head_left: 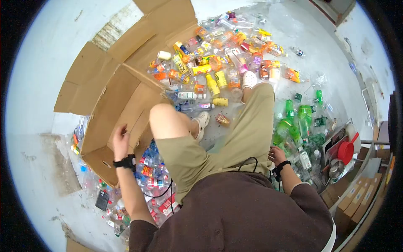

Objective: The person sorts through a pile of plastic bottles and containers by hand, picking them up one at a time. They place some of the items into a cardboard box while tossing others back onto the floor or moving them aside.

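My left hand (121,139) is over the open cardboard box (126,105), its fingers bent; whether anything is between them is too small to tell. Beside my right thigh, my right hand (276,155) hangs near the green bottles (294,126), fingers loosely spread, with nothing visible in it. Clear bottles with red labels (153,172) lie below the box, by my left thigh. In front of my feet is a large pile of mixed bottles with yellow and orange labels (213,84).
A red pan (345,151) and a metal bowl (336,168) stand at the right, near stacked cardboard boxes (361,195). A small brown-labelled container (223,119) lies between my feet. A black object (102,200) is at the lower left. Black cables hang near my lap.
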The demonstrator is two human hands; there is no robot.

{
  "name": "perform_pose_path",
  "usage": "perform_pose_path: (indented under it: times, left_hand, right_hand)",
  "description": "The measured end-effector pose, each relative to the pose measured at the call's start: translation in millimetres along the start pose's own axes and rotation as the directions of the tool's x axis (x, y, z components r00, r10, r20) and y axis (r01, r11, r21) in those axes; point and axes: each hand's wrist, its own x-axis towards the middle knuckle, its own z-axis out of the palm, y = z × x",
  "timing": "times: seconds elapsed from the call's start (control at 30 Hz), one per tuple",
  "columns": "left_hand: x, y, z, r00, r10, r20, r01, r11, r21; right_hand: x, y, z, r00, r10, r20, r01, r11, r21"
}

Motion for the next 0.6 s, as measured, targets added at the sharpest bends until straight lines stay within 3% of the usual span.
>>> perform_pose_path:
  times: [0.07,0.2,0.23,0.33,0.37,0.47,0.5,0.57,0.6]
  left_hand:
    - [-1,-28,38,0.994,0.105,-0.038,-0.094,0.97,0.225]
    - [-2,-40,96,0.988,-0.102,-0.112,0.142,0.882,0.45]
    - [-3,-23,102,0.986,-0.08,-0.149,0.155,0.777,0.61]
    - [8,-20,108,0.975,-0.208,-0.081,0.206,0.703,0.681]
    - [8,-15,106,0.991,-0.107,-0.075,0.129,0.713,0.69]
    - [22,-25,98,0.997,-0.067,0.024,0.034,0.74,0.672]
    - [24,-22,95,0.997,-0.074,0.032,0.033,0.741,0.671]
    - [29,-9,84,0.997,0.043,0.061,-0.073,0.731,0.678]
    - [30,-7,82,0.997,0.033,0.075,-0.075,0.73,0.679]
  right_hand:
    - [5,2,-10,1.0,-0.025,-0.006,0.025,0.997,0.074]
    - [6,15,-33,1.0,-0.02,-0.02,0.022,0.995,0.1]
    - [4,18,-36,1.0,-0.013,-0.022,0.015,0.996,0.093]
    - [3,25,-46,0.997,0.009,-0.074,0.001,0.992,0.128]
    - [9,28,-51,0.998,-0.011,-0.062,0.019,0.992,0.123]
    - [-11,-4,-31,0.987,-0.007,-0.158,0.034,0.985,0.167]
    - [-16,-15,-23,0.977,-0.087,-0.197,0.12,0.98,0.16]
    - [-5,-45,-25,0.978,-0.174,-0.111,0.197,0.947,0.253]
    - [35,-42,-67,0.957,-0.273,0.101,0.233,0.926,0.298]
